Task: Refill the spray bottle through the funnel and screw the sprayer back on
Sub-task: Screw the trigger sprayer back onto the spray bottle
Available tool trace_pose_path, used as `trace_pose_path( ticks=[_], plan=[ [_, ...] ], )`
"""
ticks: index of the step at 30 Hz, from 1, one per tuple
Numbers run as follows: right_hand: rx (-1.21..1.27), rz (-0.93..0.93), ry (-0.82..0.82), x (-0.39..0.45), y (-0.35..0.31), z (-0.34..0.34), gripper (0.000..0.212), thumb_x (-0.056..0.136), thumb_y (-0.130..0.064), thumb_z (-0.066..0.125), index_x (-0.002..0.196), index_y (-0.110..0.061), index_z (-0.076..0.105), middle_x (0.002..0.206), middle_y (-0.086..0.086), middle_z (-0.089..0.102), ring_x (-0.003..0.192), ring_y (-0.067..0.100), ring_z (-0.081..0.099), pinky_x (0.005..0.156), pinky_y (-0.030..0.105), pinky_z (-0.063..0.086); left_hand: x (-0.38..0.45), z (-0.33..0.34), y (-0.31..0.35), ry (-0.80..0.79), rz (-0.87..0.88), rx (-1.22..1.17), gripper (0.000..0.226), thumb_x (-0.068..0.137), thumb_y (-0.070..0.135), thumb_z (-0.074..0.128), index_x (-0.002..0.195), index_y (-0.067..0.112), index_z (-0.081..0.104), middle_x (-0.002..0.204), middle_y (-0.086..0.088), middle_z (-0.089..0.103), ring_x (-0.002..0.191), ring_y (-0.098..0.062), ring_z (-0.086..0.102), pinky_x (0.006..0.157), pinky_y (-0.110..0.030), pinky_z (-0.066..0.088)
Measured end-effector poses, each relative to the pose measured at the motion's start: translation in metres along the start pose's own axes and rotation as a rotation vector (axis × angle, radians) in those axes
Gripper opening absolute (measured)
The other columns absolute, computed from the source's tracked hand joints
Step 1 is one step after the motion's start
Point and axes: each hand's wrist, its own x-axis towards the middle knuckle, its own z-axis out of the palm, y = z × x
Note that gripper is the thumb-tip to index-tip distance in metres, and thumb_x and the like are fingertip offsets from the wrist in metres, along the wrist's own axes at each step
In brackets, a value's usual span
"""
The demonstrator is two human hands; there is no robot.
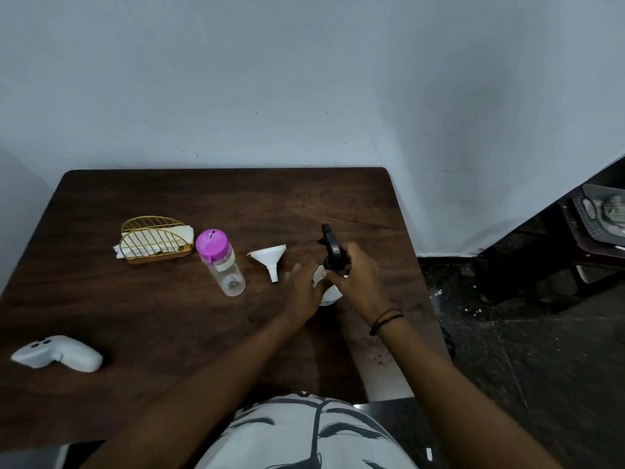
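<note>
White spray bottle [327,294] braced by left hand [302,292] clasped on its body while right hand [355,275] clamps black sprayer [333,247], presumably for twisting; funnel [270,258] lies beside, within reach

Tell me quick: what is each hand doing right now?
Left hand: wrapped around the white plastic spray bottle, steadying it.
Right hand: closed on the black sprayer head atop that bottle.

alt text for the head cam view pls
Two bare hands grip a white spray bottle on a dark wooden table, the right hand around its black sprayer. A white funnel lies beside a purple-capped bottle.
</note>
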Motion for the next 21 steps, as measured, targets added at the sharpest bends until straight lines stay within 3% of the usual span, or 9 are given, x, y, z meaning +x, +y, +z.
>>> trace_pose_path(
  ticks=[3,6,9,12,14,18,21],
  plan=[
    [0.186,0.053,-0.174,0.006,0.007,-0.008,0.031,0.083,-0.011,0.075,0.110,-0.018,0.061,0.106,0.001,0.060,0.098,0.014,0.058,0.085,0.029,0.048,0.002,0.000,-0.002,-0.050,0.019,0.010,0.033,0.094,0.032,0.060,0.118,0.009,0.064,0.107,-0.007,0.067,0.103,-0.027,0.060,0.092,-0.049,0.043],
    [0.207,0.044,-0.269,0.011,0.011,-0.015,0.027,0.085,-0.007,0.072,0.104,-0.023,0.061,0.102,-0.002,0.056,0.095,0.010,0.055,0.082,0.025,0.042,0.003,-0.002,-0.001,-0.070,0.034,-0.041,0.041,0.091,0.031,0.058,0.128,0.013,0.060,0.123,-0.004,0.064,0.115,-0.025,0.057,0.098,-0.051,0.044],
    [0.198,0.064,-0.113,0.008,0.012,-0.005,0.025,0.078,-0.012,0.080,0.089,-0.025,0.062,0.094,-0.005,0.058,0.087,0.012,0.058,0.075,0.029,0.048,0.001,0.000,0.000,-0.058,0.034,-0.023,0.036,0.091,0.030,0.056,0.125,0.019,0.060,0.120,0.001,0.066,0.112,-0.024,0.057,0.096,-0.052,0.044],
    [0.216,0.084,0.089,-0.001,0.008,0.015,0.029,0.072,-0.020,0.085,0.081,-0.027,0.059,0.089,-0.003,0.060,0.083,0.015,0.060,0.071,0.031,0.051,-0.004,0.003,0.002,0.050,0.036,0.016,0.024,0.088,0.035,0.047,0.108,0.029,0.058,0.099,0.010,0.065,0.098,-0.021,0.059,0.082,-0.040,0.041],
    [0.222,0.072,0.126,-0.003,0.009,0.020,0.032,0.073,-0.020,0.085,0.083,-0.030,0.056,0.089,-0.003,0.059,0.084,0.015,0.058,0.072,0.031,0.051,-0.005,0.006,0.002,0.065,0.037,0.031,0.024,0.087,0.036,0.043,0.104,0.027,0.057,0.097,0.009,0.066,0.095,-0.020,0.058,0.079,-0.037,0.036],
    [0.280,0.019,-0.081,0.000,0.015,0.006,0.040,0.082,-0.010,0.075,0.114,-0.028,0.058,0.112,-0.010,0.055,0.107,0.009,0.055,0.091,0.029,0.049,0.005,0.002,-0.005,-0.010,0.057,0.079,0.027,0.091,0.024,0.061,0.117,0.018,0.063,0.115,-0.001,0.066,0.111,-0.024,0.055,0.094,-0.046,0.043],
    [0.294,-0.019,-0.182,0.003,0.012,-0.003,0.036,0.085,-0.002,0.069,0.108,-0.028,0.062,0.109,-0.012,0.059,0.106,0.017,0.059,0.091,0.033,0.049,0.007,-0.001,-0.001,-0.017,0.131,-0.041,0.031,0.091,0.015,0.066,0.120,0.006,0.062,0.120,-0.011,0.065,0.116,-0.026,0.058,0.098,-0.046,0.045]
  ],
)
